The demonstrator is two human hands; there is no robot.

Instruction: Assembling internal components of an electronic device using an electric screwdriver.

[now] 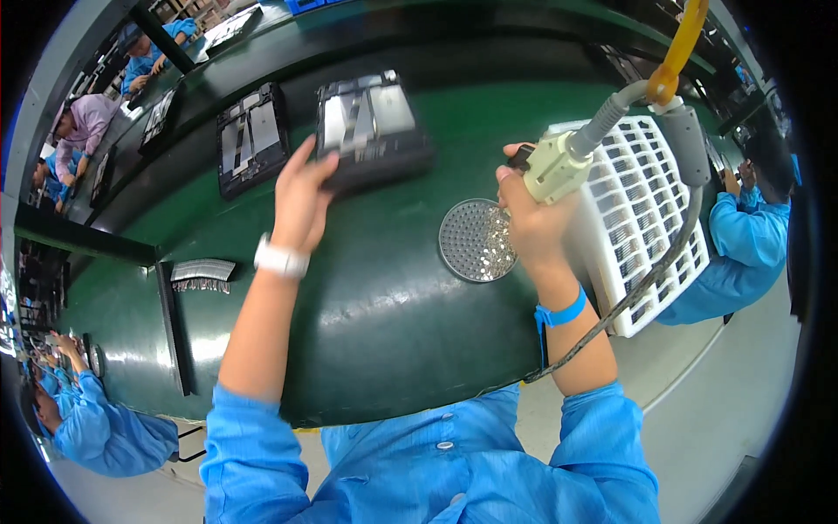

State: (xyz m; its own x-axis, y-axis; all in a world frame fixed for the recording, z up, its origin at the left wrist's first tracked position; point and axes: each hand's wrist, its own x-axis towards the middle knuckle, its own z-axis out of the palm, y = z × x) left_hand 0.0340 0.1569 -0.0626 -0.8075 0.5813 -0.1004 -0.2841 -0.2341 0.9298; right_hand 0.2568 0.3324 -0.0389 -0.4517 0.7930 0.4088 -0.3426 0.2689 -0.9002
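Observation:
My left hand (301, 196), with a white band at its wrist, has its thumb and fingers closed on the near left corner of a black tablet-like device (371, 122). Its inner parts are exposed, and its near edge is blurred. A second opened device (251, 140) lies on the green table to the left of it. My right hand (532, 214) grips a pale electric screwdriver (559, 166) whose grey cable leaves its upper end; the tip is hard to make out. Just left of that hand is a round dish (463, 240) with many small silvery screws on its right side.
A white gridded tray (646, 210) stands at the right, with a cable (672, 253) hanging across it. A grey connector (683, 144) hangs from a yellow hose (690, 35). At left are a dark bar (173, 327) and a strip of metal parts (202, 272). Other people work around.

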